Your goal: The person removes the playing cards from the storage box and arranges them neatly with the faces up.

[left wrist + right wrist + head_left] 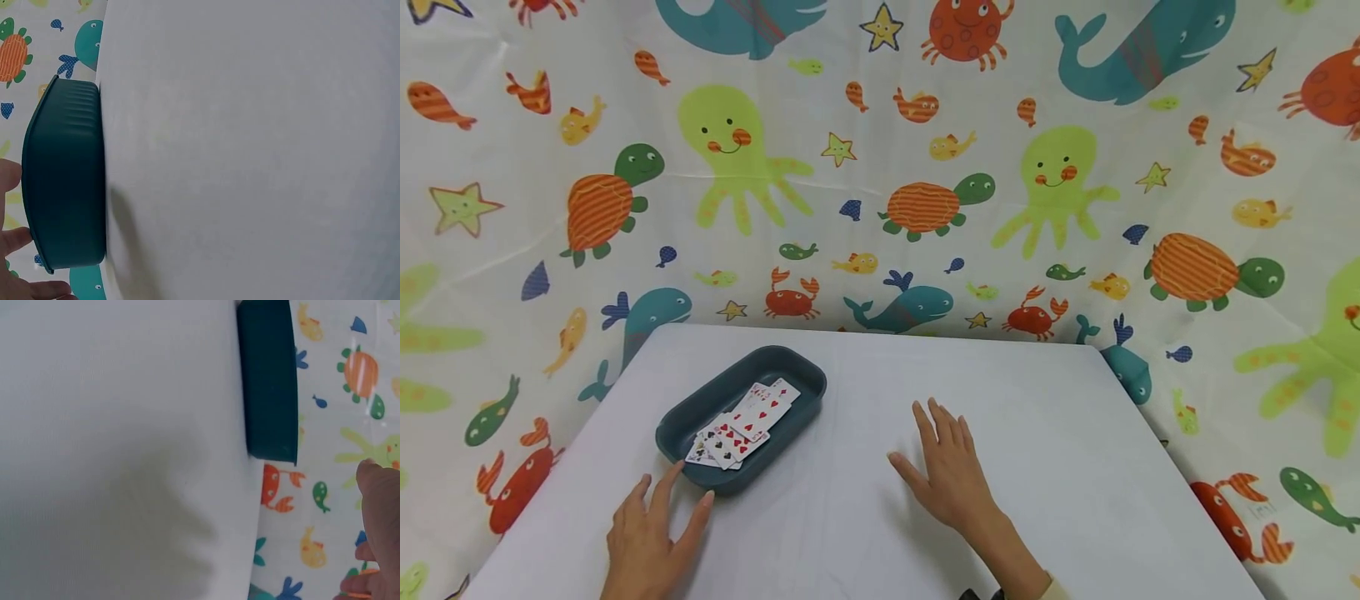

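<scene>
A dark teal oblong tub [799,422] stands on the left part of the table. Several playing cards [763,408] lie face up and overlapping inside it, hearts and black suits among them. My left hand [651,533] is at the tub's near end, thumb and fingers spread; in the head view its fingertips come close to the rim, and I cannot tell whether they touch. The left wrist view shows the tub [65,175] side-on beside those fingers. Over the middle right of the table, my right hand [951,475] hovers with fingers extended, holding nothing, its shadow below.
A white-covered table [1000,400] spreads under both hands. Behind and around it hangs a cloth [850,192] printed with sea animals. The tub sits near the table's left edge.
</scene>
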### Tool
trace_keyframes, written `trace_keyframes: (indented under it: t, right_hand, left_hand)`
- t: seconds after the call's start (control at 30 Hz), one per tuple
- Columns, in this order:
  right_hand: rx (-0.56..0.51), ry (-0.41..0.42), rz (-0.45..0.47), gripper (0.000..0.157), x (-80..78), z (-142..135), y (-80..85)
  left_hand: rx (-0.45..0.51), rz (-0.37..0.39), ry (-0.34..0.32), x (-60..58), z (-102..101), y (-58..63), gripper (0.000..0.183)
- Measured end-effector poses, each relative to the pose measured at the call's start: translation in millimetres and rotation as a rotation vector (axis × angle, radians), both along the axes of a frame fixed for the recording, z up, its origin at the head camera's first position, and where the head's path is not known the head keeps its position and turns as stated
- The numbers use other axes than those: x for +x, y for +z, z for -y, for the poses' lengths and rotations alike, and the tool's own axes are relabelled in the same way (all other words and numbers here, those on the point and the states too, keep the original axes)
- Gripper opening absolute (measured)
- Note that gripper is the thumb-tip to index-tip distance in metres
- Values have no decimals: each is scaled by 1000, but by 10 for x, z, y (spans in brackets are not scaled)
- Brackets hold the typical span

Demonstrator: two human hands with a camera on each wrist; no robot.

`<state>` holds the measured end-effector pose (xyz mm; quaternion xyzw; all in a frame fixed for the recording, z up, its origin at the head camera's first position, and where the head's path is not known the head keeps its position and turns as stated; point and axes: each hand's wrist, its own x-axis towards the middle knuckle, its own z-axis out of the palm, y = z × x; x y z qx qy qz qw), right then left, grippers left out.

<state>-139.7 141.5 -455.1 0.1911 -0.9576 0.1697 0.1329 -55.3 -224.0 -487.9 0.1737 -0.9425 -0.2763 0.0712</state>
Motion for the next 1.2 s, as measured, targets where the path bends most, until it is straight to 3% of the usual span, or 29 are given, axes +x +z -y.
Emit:
trace_keyframes:
  t: [0.2, 0.5, 0.83, 1.2]
  right_hand:
    - [-37, 5, 36, 81, 70, 153, 0]
    - [-110, 35, 46, 81, 143, 338, 10]
    - [-197, 69, 125, 80, 227, 588, -2]
    - [-209, 108, 186, 81, 238, 905, 4]
  left_hand:
    - [64, 54, 61, -35, -18, -3, 76]
    - [99, 87, 87, -42, -40, -30, 81]
    - [100, 101, 78, -31, -41, -80, 86]
    - [64, 57, 14, 27, -55, -145, 86]
